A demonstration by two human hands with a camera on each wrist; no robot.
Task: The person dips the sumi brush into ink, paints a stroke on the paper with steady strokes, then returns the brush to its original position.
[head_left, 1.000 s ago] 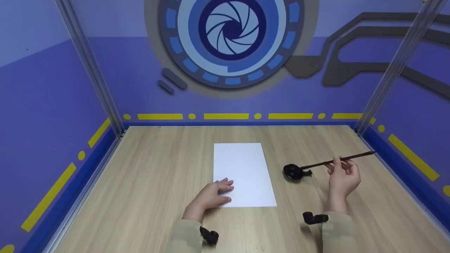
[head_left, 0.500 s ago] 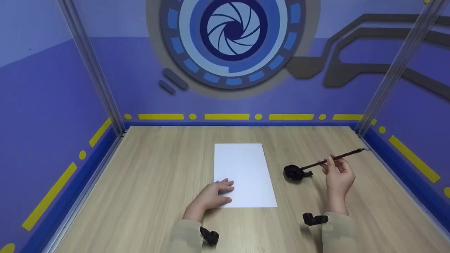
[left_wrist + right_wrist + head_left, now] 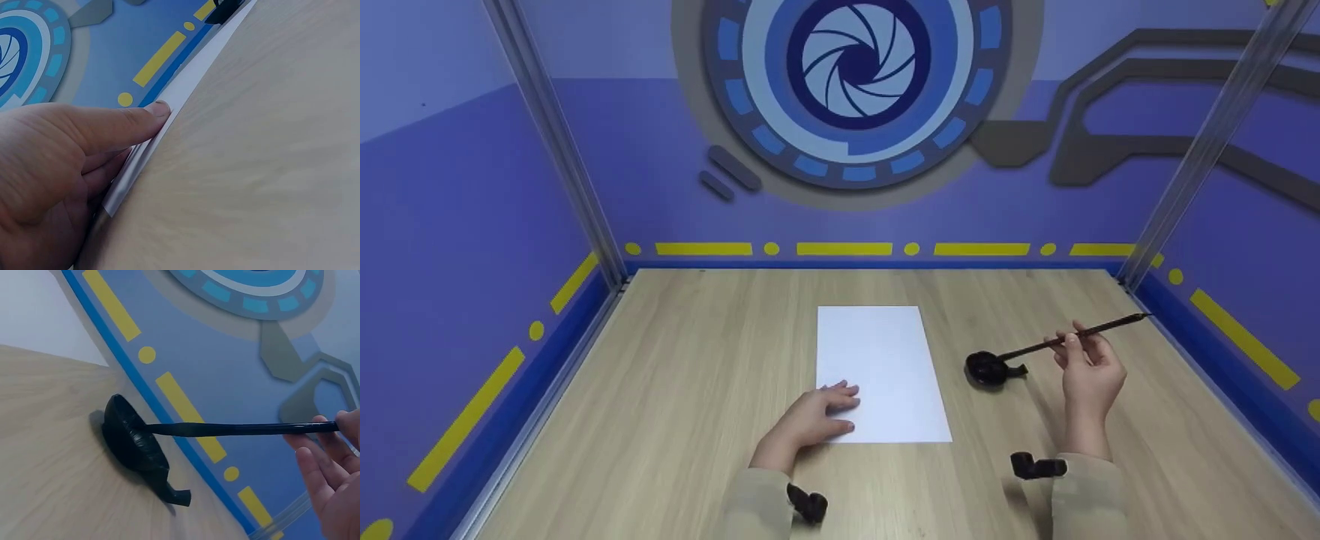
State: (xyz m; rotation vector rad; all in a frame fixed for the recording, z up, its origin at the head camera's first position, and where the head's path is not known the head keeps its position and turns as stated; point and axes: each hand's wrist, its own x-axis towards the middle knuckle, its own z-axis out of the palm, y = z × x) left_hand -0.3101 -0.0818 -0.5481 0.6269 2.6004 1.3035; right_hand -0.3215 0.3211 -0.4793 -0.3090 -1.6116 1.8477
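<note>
A white sheet of paper (image 3: 881,367) lies in the middle of the wooden table. My left hand (image 3: 810,415) rests on its lower left part, fingers spread and relaxed; the left wrist view shows the thumb (image 3: 132,125) lying on the sheet near its edge. To the right of the paper sits a small black dish (image 3: 985,369) with a short curved handle. My right hand (image 3: 1089,379) pinches a dark, slim ink brush (image 3: 1035,346) partway along its shaft. In the right wrist view, the brush's tapered end (image 3: 185,429) reaches into the dish's bowl (image 3: 132,433).
Blue-purple printed panels (image 3: 720,217) with yellow dashes wall in the table (image 3: 697,337) at the back and both sides. Metal posts (image 3: 562,142) stand at the back corners. Black wrist mounts (image 3: 808,503) stick out from the light sleeves.
My right hand slid slightly left, then back right, and the brush's rear end shifted a little left and up. The brush end stays at the dish. The left hand and paper hold still.
</note>
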